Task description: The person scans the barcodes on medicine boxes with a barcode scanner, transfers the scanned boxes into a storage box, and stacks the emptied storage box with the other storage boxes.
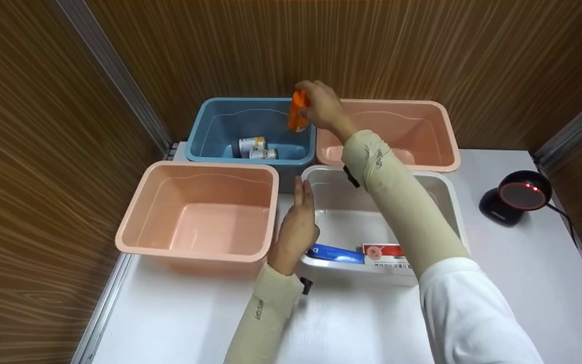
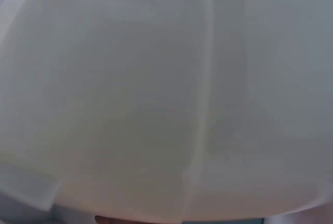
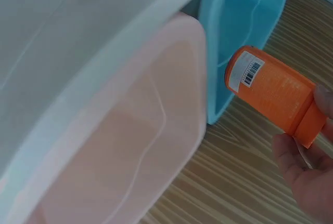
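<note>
While the left grip [image 1: 296, 228] lies straight-fingered at the white bin [image 1: 346, 225], the right grip [image 1: 324, 107], stretched forward, holds an orange bottle [image 1: 297, 112].

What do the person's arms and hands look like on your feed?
Both the left hand and right hand are ungloved. The left beige sleeve and right beige sleeve each carry small dark lettering and have a small black piece near the wrist. A white sleeve covers the upper right arm. No cables show on either arm.

Wood-grain walls [image 1: 210, 45], metal strips [image 1: 118, 76], white tabletop [image 1: 170, 313]
</note>
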